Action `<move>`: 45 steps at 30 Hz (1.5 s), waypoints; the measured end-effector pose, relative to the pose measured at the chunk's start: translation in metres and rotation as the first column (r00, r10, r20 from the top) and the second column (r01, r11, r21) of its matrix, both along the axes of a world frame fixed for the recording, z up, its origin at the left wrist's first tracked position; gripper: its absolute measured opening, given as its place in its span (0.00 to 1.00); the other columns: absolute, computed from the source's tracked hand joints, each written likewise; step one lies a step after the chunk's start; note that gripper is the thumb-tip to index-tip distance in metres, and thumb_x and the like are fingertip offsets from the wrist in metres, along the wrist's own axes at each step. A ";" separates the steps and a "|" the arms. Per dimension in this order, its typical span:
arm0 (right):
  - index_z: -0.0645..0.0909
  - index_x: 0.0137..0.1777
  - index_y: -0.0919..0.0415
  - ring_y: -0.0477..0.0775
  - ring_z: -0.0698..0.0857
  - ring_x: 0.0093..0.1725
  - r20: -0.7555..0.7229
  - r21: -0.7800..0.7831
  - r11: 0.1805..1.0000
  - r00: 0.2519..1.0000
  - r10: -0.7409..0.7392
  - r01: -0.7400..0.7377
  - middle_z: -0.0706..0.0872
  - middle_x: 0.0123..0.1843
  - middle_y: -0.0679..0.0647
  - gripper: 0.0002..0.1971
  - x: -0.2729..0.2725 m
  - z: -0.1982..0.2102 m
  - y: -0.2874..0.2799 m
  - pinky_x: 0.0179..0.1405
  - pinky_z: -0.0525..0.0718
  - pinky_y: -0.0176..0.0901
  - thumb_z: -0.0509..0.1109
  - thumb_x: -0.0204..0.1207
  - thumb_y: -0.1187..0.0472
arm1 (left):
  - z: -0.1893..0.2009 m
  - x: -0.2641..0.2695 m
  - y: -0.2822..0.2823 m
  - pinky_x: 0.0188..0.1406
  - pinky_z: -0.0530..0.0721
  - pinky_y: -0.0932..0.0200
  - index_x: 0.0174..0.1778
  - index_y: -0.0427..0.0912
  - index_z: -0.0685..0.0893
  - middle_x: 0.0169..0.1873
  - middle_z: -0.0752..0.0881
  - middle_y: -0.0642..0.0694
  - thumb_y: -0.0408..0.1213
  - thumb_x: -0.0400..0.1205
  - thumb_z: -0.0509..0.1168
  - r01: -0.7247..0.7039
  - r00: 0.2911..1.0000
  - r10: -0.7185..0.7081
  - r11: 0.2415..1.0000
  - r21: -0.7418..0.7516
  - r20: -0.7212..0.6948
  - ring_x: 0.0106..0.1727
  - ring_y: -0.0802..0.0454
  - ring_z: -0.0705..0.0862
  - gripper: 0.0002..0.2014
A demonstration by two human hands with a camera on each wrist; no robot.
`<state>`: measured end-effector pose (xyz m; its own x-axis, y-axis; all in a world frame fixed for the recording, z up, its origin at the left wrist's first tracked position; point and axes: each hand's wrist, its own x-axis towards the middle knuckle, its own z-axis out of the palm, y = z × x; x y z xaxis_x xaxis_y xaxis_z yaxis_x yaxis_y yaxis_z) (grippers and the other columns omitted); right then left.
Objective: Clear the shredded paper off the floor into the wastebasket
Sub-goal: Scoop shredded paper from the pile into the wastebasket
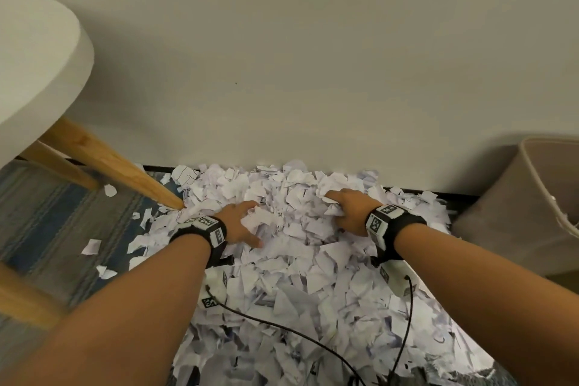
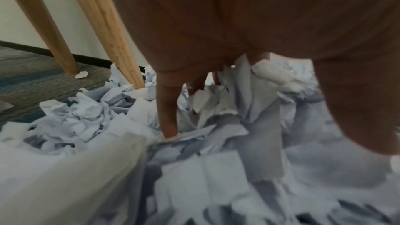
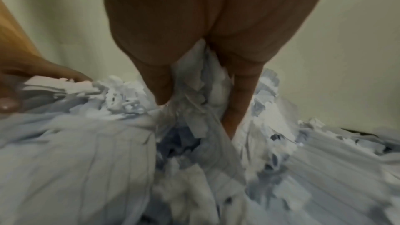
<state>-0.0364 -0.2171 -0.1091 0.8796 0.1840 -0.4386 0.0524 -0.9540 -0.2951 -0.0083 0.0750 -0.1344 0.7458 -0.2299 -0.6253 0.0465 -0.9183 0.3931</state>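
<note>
— Where's the shredded paper (image 1: 300, 260)?
— Heaped left of the wastebasket (image 1: 517, 207). My left hand (image 1: 241, 222) grips some; my right hand (image 1: 347, 213) seems to clutch a bunch, blurred.

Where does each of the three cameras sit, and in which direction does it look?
Head: worn on the head, looking down at the shredded paper, wastebasket and wall; both forearms show.
Left wrist: looks along the left hand into the paper, beside the wooden leg.
Right wrist: looks along the right hand, its fingers in paper.
All share the paper pile.
</note>
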 end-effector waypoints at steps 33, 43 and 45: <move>0.78 0.65 0.54 0.59 0.81 0.59 0.123 0.269 0.931 0.950 -0.286 0.246 0.81 0.57 0.53 0.20 -0.011 0.063 -0.048 0.53 0.76 0.42 0.72 0.73 0.63 | 0.071 0.038 -0.040 0.41 0.73 0.62 0.42 0.40 0.83 0.40 0.85 0.44 0.28 0.77 0.63 0.017 0.832 -0.021 1.000 0.012 0.554 0.45 0.43 0.83 0.05; 0.80 0.55 0.52 0.56 0.80 0.47 0.233 0.312 0.905 0.900 -0.368 0.289 0.83 0.49 0.52 0.14 -0.013 0.097 -0.085 0.44 0.73 0.40 0.73 0.70 0.65 | 0.111 0.034 -0.105 0.43 0.71 0.63 0.44 0.46 0.85 0.45 0.87 0.43 0.29 0.77 0.64 0.133 0.754 -0.016 0.983 -0.129 0.657 0.45 0.42 0.83 0.08; 0.77 0.49 0.48 0.57 0.83 0.48 0.233 0.347 0.890 0.893 -0.386 0.294 0.85 0.48 0.52 0.13 -0.013 0.104 -0.094 0.44 0.75 0.41 0.73 0.70 0.65 | 0.117 0.034 -0.121 0.40 0.69 0.64 0.40 0.48 0.82 0.40 0.85 0.46 0.31 0.78 0.65 0.167 0.748 -0.017 0.972 -0.164 0.664 0.39 0.49 0.79 0.06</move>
